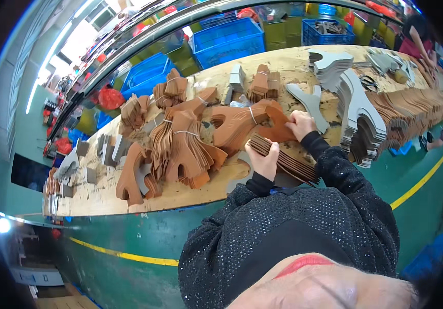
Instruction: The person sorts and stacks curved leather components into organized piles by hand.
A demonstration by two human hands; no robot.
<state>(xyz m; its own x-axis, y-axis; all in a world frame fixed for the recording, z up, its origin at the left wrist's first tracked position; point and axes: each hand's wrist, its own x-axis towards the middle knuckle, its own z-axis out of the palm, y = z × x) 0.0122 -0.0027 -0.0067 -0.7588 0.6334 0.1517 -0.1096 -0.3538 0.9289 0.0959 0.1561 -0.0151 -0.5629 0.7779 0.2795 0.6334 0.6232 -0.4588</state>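
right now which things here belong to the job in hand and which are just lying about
Likely the job:
- stack of brown cut pieces in the left hand
- brown cut piece at the right hand

Apparently just lying about:
- grey Y-shaped piece
- blue crate
- red plastic bag

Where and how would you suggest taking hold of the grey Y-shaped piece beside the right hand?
I'd pinch the stem of the grey Y-shaped piece across its edges, coming from the near side: it lies flat, its wide fork opens toward the far side, and its stem points back, close to the right hand.
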